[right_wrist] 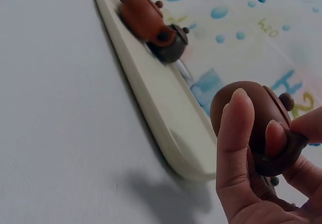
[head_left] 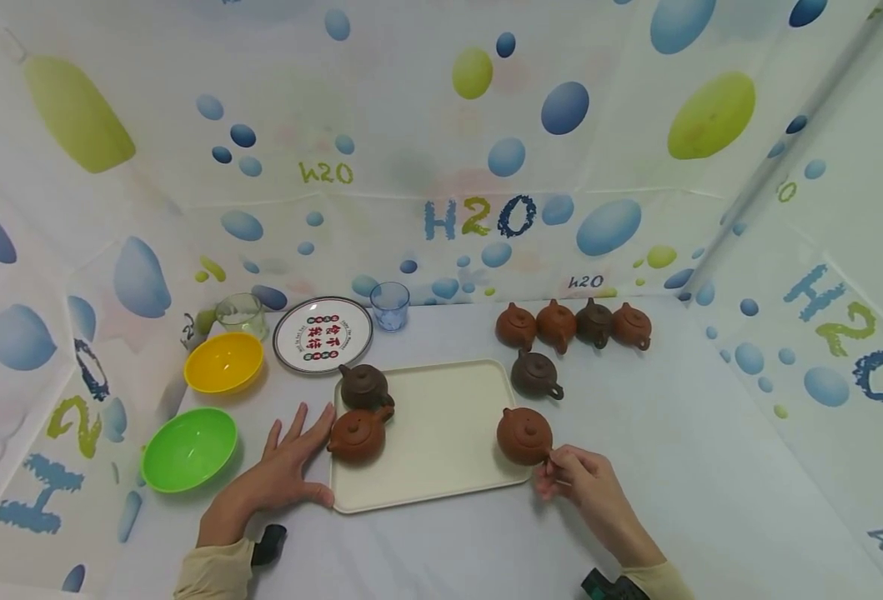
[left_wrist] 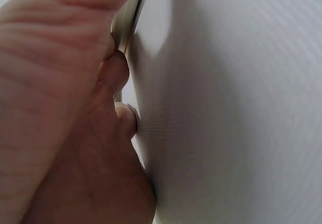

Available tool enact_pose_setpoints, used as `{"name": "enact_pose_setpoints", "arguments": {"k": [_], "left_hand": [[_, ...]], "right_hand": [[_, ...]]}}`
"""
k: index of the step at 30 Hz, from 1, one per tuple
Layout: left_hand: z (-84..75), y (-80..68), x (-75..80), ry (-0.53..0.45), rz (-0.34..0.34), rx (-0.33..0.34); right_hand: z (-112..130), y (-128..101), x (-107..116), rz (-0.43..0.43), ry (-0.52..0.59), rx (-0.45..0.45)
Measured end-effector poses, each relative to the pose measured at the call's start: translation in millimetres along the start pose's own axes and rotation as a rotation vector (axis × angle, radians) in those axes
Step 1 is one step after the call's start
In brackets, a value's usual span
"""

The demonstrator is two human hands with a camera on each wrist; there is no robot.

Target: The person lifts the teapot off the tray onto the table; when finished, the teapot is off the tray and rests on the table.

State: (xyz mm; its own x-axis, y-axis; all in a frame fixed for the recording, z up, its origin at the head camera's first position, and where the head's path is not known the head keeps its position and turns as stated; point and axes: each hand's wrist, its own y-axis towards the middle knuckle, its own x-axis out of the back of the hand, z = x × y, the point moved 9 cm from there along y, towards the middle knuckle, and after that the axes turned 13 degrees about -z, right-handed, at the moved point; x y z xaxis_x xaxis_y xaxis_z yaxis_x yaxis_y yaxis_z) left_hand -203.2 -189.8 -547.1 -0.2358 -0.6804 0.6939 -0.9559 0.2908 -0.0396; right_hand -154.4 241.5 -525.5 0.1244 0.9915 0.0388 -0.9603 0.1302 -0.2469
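A cream tray [head_left: 441, 433] lies on the white table. Two clay teapots stand at its left side: a dark one [head_left: 363, 386] and a reddish one [head_left: 358, 435]. My right hand [head_left: 572, 479] pinches the handle of a brown teapot [head_left: 524, 435] at the tray's right front corner; in the right wrist view the brown teapot [right_wrist: 251, 121] sits between thumb and fingers beside the tray [right_wrist: 151, 88]. My left hand [head_left: 291, 467] rests flat with spread fingers against the tray's left edge, close to the reddish teapot. The left wrist view shows only my palm and the table.
Several more clay teapots [head_left: 572, 325] stand in a row behind the tray, one dark teapot [head_left: 536, 375] just off its right edge. A yellow bowl [head_left: 223, 362], green bowl [head_left: 189, 448], printed plate [head_left: 323, 333], clear glass [head_left: 242, 314] and blue cup [head_left: 389, 305] sit at left and back.
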Motion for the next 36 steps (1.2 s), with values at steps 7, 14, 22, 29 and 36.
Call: {"name": "enact_pose_setpoints", "arguments": {"k": [7, 14, 22, 29, 36], "left_hand": [[-1.7, 0.1, 0.3, 0.012, -0.004, 0.006], [-3.2, 0.1, 2.1, 0.008, -0.002, 0.014], [-3.5, -0.8, 2.2, -0.015, -0.008, -0.006], [-6.3, -0.6, 3.3, 0.007, 0.010, 0.019], [-4.5, -0.1, 2.3, 0.001, 0.003, 0.011]], "right_hand": [[-9, -8, 31, -0.159, 0.012, -0.038], [-12, -10, 57, -0.261, 0.001, -0.048], [-7, 3, 79, -0.306, 0.034, -0.041], [15, 27, 95, -0.320, 0.039, -0.018], [26, 60, 109, -0.320, 0.069, -0.042]]}}
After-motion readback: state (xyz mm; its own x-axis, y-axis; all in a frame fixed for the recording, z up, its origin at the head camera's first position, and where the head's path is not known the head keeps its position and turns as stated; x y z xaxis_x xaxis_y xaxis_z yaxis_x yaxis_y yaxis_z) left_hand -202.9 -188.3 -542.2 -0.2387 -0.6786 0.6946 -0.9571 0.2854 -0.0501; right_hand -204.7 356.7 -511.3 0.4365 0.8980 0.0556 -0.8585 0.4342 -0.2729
